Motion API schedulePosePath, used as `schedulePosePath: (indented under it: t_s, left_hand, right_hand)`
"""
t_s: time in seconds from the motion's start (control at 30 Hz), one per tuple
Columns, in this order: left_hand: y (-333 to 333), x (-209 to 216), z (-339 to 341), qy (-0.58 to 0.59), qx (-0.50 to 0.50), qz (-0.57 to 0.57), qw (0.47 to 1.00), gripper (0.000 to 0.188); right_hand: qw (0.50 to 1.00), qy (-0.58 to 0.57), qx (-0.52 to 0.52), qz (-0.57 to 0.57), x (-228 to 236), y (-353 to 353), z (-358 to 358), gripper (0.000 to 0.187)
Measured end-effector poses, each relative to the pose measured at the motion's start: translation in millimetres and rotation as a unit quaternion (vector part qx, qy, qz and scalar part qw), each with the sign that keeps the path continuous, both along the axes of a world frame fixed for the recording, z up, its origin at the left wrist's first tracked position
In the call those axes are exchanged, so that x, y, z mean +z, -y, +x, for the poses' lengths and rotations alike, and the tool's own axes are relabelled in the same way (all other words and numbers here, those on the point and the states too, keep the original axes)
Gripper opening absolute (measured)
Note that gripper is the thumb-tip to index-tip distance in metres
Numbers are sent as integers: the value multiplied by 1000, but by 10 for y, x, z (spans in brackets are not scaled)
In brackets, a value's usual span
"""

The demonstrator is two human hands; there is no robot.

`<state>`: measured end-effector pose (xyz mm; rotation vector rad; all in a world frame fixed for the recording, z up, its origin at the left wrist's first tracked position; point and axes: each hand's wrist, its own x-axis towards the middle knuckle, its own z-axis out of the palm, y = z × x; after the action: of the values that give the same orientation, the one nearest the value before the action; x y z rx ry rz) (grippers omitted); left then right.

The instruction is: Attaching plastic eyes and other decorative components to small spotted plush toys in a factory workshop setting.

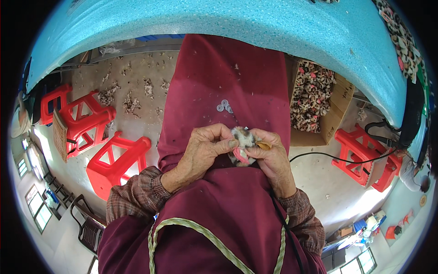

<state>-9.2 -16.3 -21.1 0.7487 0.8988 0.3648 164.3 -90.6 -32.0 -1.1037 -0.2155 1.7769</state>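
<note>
Over my lap, both hands hold a small furry piece (237,137) in white, brown and dark patches, with a pink part (241,156) on its lower side. My left hand (207,146) pinches it from the left, thumb and fingers pressed on the fur. My right hand (269,157) grips it from the right, with a small tan-yellow piece (263,145) showing between the fingers. What exactly lies under the fingertips is hidden. Several small translucent plastic discs (224,105) rest on the maroon apron (196,96), just beyond my hands.
A blue tabletop (228,18) curves across the far side. Under it at right stands a cardboard box (337,105) full of similar furry pieces (312,96). Red stools (116,162) stand at left and right (351,148). Fur scraps (131,102) litter the floor. A black cable (337,155) runs at right.
</note>
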Motion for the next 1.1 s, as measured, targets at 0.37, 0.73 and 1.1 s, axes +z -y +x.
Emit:
schedulePosePath:
  t_s: [0.37, 0.73, 1.1]
  left_hand:
    - [83, -76, 33, 69, 67, -148, 984, 13]
    - [89, -73, 48, 52, 33, -52, 997, 18]
    - [191, -61, 154, -83, 11, 168, 982, 6]
  right_hand:
    - [1000, 5, -4, -11, 94, -53, 14, 32]
    - [950, 283, 114, 62, 236, -42, 7, 29]
    - [826, 552, 18, 116, -114, -130, -268, 29]
